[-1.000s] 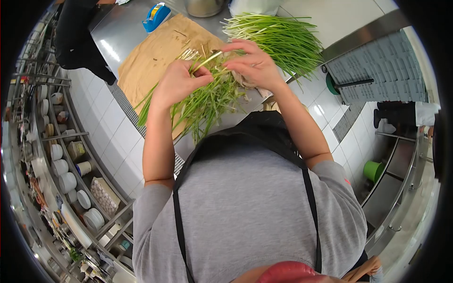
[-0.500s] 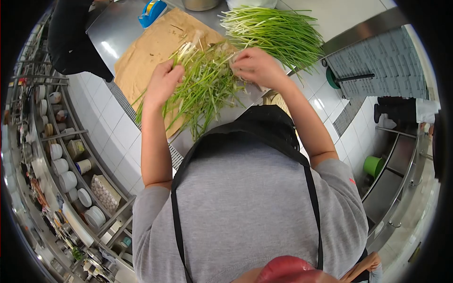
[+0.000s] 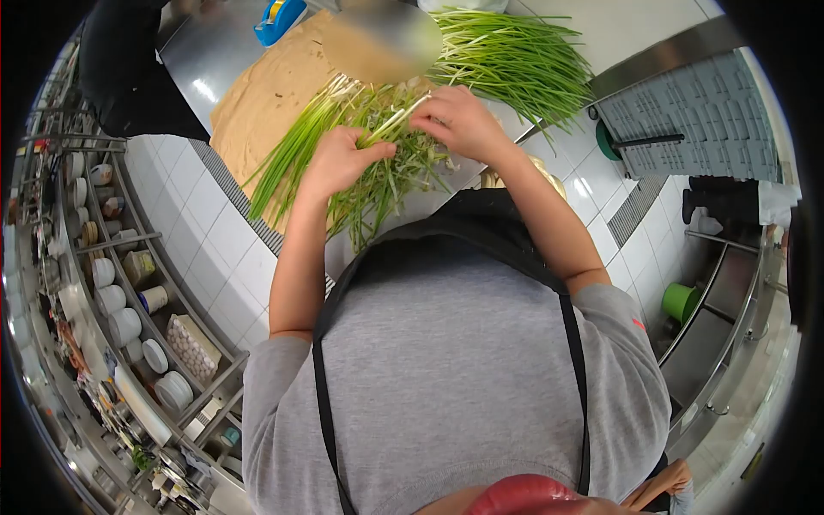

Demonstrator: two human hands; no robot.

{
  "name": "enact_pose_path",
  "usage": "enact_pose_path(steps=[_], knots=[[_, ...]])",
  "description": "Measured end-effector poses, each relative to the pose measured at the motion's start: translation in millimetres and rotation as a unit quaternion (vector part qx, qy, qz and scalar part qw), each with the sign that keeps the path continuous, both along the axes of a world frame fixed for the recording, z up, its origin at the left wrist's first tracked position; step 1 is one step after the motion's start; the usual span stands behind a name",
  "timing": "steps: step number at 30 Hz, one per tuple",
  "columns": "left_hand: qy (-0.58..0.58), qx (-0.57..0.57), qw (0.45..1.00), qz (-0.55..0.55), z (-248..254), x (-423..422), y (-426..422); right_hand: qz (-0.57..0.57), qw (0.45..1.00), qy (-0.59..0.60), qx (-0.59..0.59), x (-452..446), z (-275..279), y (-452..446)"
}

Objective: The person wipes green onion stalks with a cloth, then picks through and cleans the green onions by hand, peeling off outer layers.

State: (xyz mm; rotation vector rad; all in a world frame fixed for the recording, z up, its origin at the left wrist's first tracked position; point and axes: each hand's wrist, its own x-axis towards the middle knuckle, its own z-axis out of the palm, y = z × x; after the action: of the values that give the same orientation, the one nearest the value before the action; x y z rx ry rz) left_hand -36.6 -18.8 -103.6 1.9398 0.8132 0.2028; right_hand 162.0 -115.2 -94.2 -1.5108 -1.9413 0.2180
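One green-onion stalk is positioned above the right side of the brown paper sheet. The left hand is clamped on this stalk between thumb and fingers, over the near part of the sheet. The right hand, at the sheet's right edge, has its fingers curled at the stalk's white end; whether they pinch it cannot be told.

Handling: the stalk should be very light. Expect the white shank to be fairly firm and the green leaves to be soft and easily creased or torn; a moist surface may slip. Take hold of the shank with a light fingertip pinch; avoid pulling by the leaf tips.

A tangled heap of leaves covers the near right part of the sheet. Longer green-onion leaves lie aligned across its left part, tips at the near edge. A thick green-onion bunch lies beyond the right edge. A blue tape dispenser stands just beside the far left edge, on the metal worktable.
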Motion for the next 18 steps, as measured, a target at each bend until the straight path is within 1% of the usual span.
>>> enact_pose_path(steps=[1,2,3,4,6,7,9,10,12,13,15,16,18], knots=[[-0.003,-0.007,1.0,0.002,-1,-2,2,-0.031,0.994,0.103,-0.021,2,0,0],[-0.008,-0.01,1.0,0.015,0,-5,4,-0.06,0.976,0.204,-0.041,5,0,1],[-0.013,-0.013,0.999,0.028,4,-7,6,-0.086,0.948,0.301,-0.06,10,0,3],[-0.019,-0.015,0.999,0.042,8,-9,6,-0.065,0.973,0.217,-0.039,15,-4,6],[0.006,0.014,0.998,0.066,13,-5,12,-0.024,0.999,0.047,0.005,21,-16,11],[0.018,0.028,0.996,0.077,14,-2,15,-0.025,0.999,0.03,0.016,19,-19,12],[0.006,-0.008,0.994,0.107,9,7,14,-0.027,0.999,-0.006,0.041,11,-21,15],[-0.001,-0.026,0.992,0.122,7,12,14,-0.005,0.999,-0.018,0.04,9,-22,20],[0.006,-0.025,0.992,0.12,5,18,16,0.039,0.998,-0.037,0.035,2,-27,31],[0.011,-0.025,0.993,0.117,4,20,18,0.028,0.996,-0.077,0.024,-2,-29,32],[0.02,0.037,0.995,0.092,1,21,20,0.005,0.988,-0.156,0.001,-8,-31,32],[0.024,0.069,0.994,0.08,0,21,22,0.004,0.989,-0.146,-0.027,-8,-31,34],[0.017,0.066,0.996,0.058,1,20,20,0.003,0.988,-0.127,-0.083,-8,-28,36]])
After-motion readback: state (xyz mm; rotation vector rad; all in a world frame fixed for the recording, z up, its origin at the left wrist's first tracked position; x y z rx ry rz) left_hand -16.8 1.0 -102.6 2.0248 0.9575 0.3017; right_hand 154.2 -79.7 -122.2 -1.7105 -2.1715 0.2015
